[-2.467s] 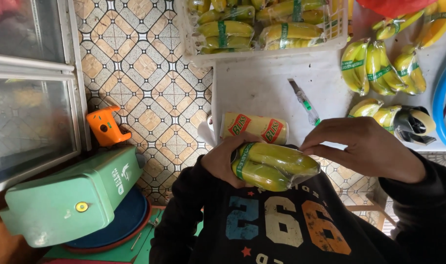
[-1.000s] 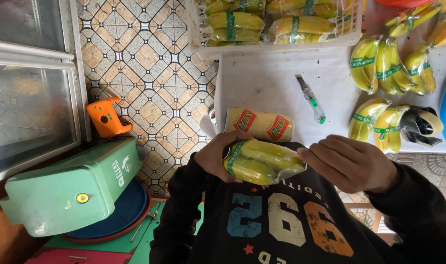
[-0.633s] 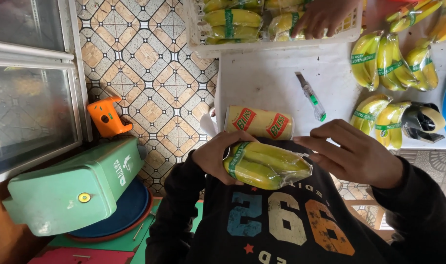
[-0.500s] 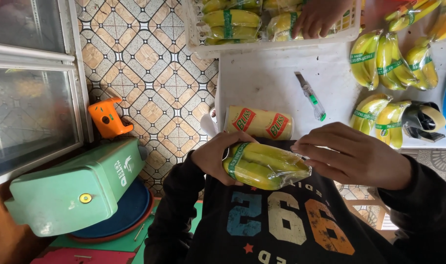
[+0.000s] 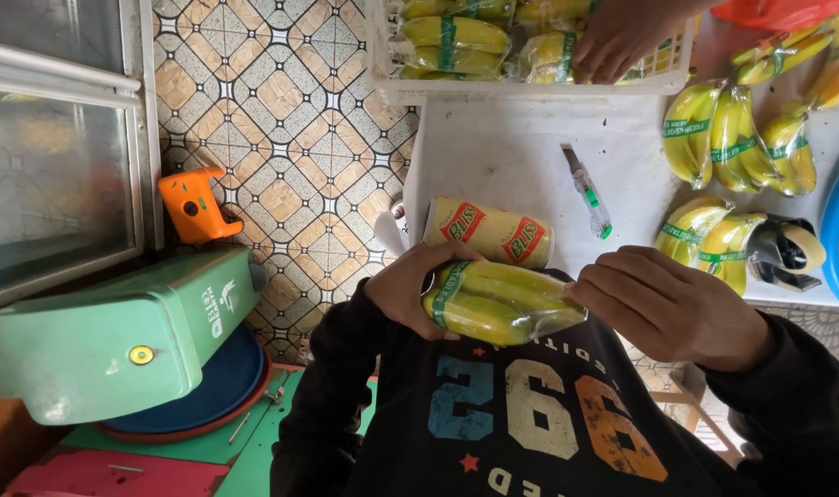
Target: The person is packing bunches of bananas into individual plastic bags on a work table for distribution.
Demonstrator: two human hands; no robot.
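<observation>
Fingers of the left hand [image 5: 408, 293] curl round the banded end of a wrapped banana pack [image 5: 496, 302], thumb on top, grip closed on it. Right hand [image 5: 670, 306] clenches over the pack's other end, where the clear film bunches; fingertips pinch the film. Pack sits level at chest height, between both hands, in front of the dark printed shirt [image 5: 530, 414] and just short of the white table [image 5: 502, 156] edge.

Surroundings: one yellow roll [image 5: 489, 232] lies on its side on the table, right behind the pack. One utility knife [image 5: 588, 191] lies further back, well apart. Tape dispenser [image 5: 785, 254] at the right edge. Loose banded banana bunches [image 5: 732, 129] on the table to the right: about five counted, some cut off by the frame. White basket [image 5: 530, 87] at the far side holds more wrapped packs; exact count unclear. Another person's hand [image 5: 622, 37] rests in that basket. On the floor, left: one green box [image 5: 115, 336], one orange object [image 5: 192, 204].
</observation>
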